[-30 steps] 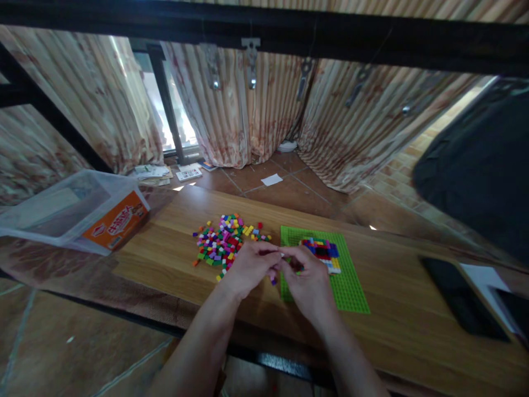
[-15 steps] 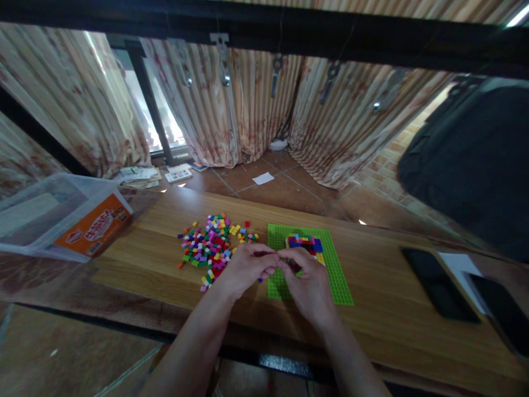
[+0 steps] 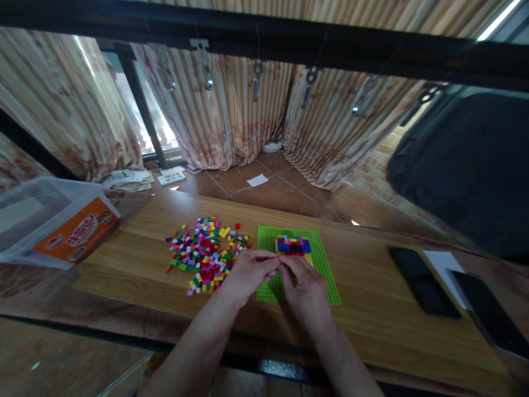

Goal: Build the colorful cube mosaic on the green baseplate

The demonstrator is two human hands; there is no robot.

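Note:
My left hand (image 3: 252, 271) and my right hand (image 3: 303, 280) meet fingertip to fingertip above the near left part of a green studded baseplate (image 3: 326, 275). Both are closed in a pinch; whatever sits between the fingertips is hidden or too small to name. Just beyond my right hand, a small structure of toy bricks (image 3: 294, 244) in blue, red, yellow and other colours stands on the baseplate, its near side partly covered by that hand. To the left of my left hand lies a loose pile of colourful toy bricks (image 3: 204, 251).
The wooden board (image 3: 363, 331) carries all this. A clear plastic box (image 3: 61, 220) with an orange label stands at the left. Two dark phone-like slabs (image 3: 424, 281) and white paper (image 3: 444, 264) lie at the right. A dark bar (image 3: 256, 33) with hanging metal hooks crosses overhead.
The whole view has shifted slightly, so the table things appear further left. My hands stay pinched together over the baseplate, with the right fingers a little straighter and closer to the left ones.

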